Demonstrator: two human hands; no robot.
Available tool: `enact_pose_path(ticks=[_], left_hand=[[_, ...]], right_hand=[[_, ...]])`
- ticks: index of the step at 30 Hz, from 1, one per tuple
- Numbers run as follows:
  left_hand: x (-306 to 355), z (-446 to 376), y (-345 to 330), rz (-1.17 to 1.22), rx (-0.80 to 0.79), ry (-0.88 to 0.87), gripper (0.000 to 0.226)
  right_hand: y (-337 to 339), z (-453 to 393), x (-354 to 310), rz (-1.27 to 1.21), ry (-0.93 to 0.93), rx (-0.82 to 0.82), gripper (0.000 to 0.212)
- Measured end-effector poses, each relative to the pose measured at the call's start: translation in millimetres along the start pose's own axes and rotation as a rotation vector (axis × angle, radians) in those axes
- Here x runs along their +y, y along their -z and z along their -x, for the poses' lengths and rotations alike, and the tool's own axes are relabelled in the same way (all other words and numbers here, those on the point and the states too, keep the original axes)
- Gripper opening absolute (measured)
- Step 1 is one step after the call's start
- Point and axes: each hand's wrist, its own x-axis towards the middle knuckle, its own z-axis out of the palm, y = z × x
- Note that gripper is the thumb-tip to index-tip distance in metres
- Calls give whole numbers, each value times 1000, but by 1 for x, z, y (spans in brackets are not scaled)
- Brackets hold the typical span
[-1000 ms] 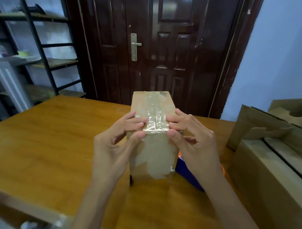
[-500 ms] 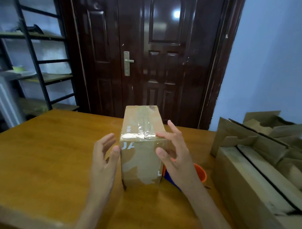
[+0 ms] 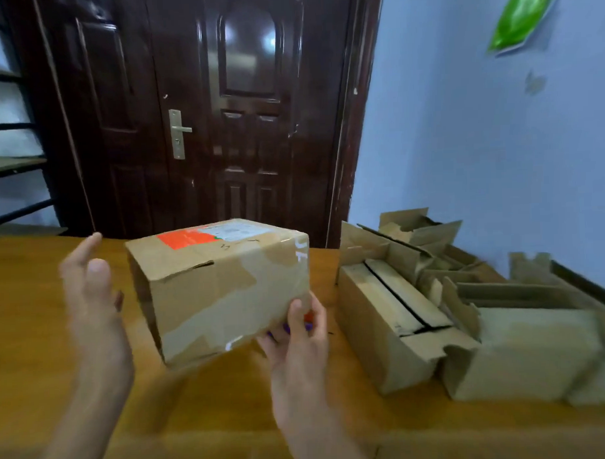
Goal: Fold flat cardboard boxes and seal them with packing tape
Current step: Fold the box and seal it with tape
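Note:
A taped brown cardboard box (image 3: 224, 287) with an orange and white label on top is tilted above the wooden table (image 3: 39, 307), its long side facing me. My right hand (image 3: 296, 336) grips its lower right corner, thumb on the front face and fingers underneath. My left hand (image 3: 91, 298) hovers just left of the box with straight fingers and holds nothing. A tape dispenser shows only as bits of orange and purple behind my right hand.
Several folded and half-open cardboard boxes (image 3: 469, 326) crowd the right side of the table. A dark wooden door (image 3: 204, 112) stands behind the table. Metal shelving (image 3: 7, 164) is at the far left. The blue wall is on the right.
The box has been turned from upright on its end to lying on its long side and lifted. My left hand came off it. My view swung to the right.

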Motion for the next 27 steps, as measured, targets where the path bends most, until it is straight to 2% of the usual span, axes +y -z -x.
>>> enact_pose_path(ticks=[1,2,4,7,9,11,13,14,16,18,23,27], left_hand=[[7,9,-9,137,-16,145,33],[10,21,-15,173,-79,193,33],[13,46,-20,96,-146,158,41],[27,57,-17,45,-184,102,38],[48,51,-24,-29,-280,98,37],[73,39,-35,-70,-402,161,49],[92,31,-48,-135,-564,162,67],[99,31,-56,-178,-636,145,66],[109,38,-70,-315,-796,78,58],[111,46,-85,-492,-953,-14,67],[117,61,-104,-719,-1194,-1,107],[117,76,-101,-834,-1369,17,121]], right_hand=[[6,10,4,-36,-28,29,38],[13,20,7,-56,-42,54,37],[29,36,6,-3,-18,77,35],[54,54,-9,319,81,39,36],[71,64,-22,560,175,-4,41],[80,75,-34,688,235,-88,40],[90,83,-40,761,265,-173,58],[95,88,-40,761,277,-174,69],[107,95,-39,736,278,-107,93],[117,101,-37,719,254,-39,107],[138,114,-41,763,165,16,69],[163,123,-31,819,99,47,81]])
